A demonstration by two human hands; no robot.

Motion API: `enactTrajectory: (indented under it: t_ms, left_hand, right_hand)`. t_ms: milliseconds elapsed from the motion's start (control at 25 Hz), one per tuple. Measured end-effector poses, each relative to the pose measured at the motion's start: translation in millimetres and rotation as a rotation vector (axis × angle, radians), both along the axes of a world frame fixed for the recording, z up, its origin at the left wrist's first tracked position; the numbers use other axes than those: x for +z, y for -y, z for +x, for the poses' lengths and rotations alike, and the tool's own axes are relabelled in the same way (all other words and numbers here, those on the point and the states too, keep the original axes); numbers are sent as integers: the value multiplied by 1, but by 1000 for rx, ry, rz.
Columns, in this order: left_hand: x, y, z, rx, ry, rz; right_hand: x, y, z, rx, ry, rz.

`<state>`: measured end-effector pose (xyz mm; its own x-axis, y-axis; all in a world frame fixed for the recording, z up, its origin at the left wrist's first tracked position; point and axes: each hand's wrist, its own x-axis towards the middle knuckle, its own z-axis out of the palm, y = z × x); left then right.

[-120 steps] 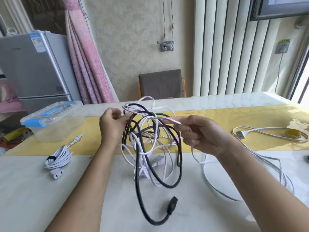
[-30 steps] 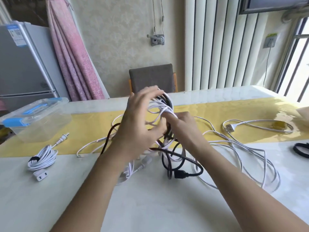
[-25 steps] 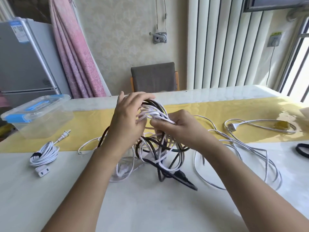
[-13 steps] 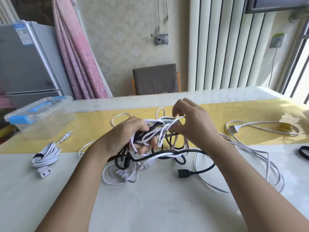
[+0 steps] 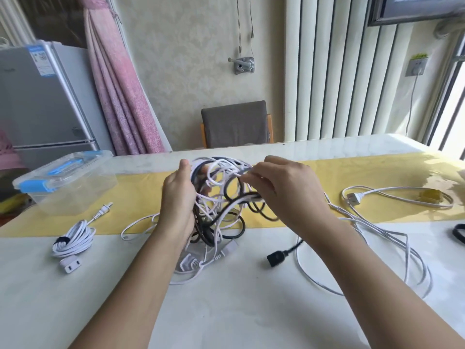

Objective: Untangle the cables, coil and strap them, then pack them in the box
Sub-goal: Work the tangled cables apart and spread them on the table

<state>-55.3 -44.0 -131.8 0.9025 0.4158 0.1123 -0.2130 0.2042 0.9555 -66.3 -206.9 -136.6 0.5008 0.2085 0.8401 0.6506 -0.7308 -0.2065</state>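
Tangle (image 5: 221, 205) of black and white cables lifted above table (image 5: 226, 311), left hand (image 5: 178, 205) gripping its side, right hand (image 5: 284, 192) pinching a strand (white), lidded box (image 5: 65, 182) far left.

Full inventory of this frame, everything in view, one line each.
tangled cables: one bundle, black and white, table centre, held up by both hands
black connector: one, on table, right of bundle
coiled cable: one, white, black strap, table left
loose cable: one or more, white, table right, plug on runner
box: one, clear, blue latches, lid on, table far left
black loop: one, right edge, cut off
runner: one, yellow, across table
table: one, white
chair: one, grey, behind table
fridge: one, grey, back left
curtain: one, pink, back left
left hand: one, grips bundle's left side
right hand: one, fingers pinch strands near bundle's top
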Motion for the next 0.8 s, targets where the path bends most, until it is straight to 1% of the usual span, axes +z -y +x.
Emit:
enactTrajectory:
  t_ms: [80,160,240,280,320,400,520,560,600,680,720,800]
  left_hand:
    - [9,-11,2,71,118,-230]
    - [15,-25,6,126,247,-372]
    - [16,-34,9,91,309,-485]
    - [15,-36,12,31,316,-523]
    - [12,-34,13,-50,302,-532]
    - [8,-26,12,-251,170,-497]
    - [1,-12,6,-528,-93,-545]
    - [-2,-10,6,-585,-155,-562]
    - [-4,-10,6,-622,-210,-538]
    - [-5,-9,6,-611,-308,-388]
    - [-5,-7,5,-556,-310,-305]
    - [-11,-2,8,-413,-225,-204]
  right_hand:
    - [6,4,-2,-28,113,58]
    - [11,11,-2,-54,190,101]
    - [10,17,2,-99,190,120]
    - [8,21,5,-127,142,136]
    - [7,25,9,-155,48,157]
    - [6,35,16,-194,-226,159]
    - [0,40,19,-83,-563,93]
    - [-3,38,18,-47,-664,61]
    - [-5,34,18,-28,-740,16]
    - [-9,30,18,5,-806,-25]
    - [-10,29,18,42,-816,4]
    - [-9,26,17,143,-833,140]
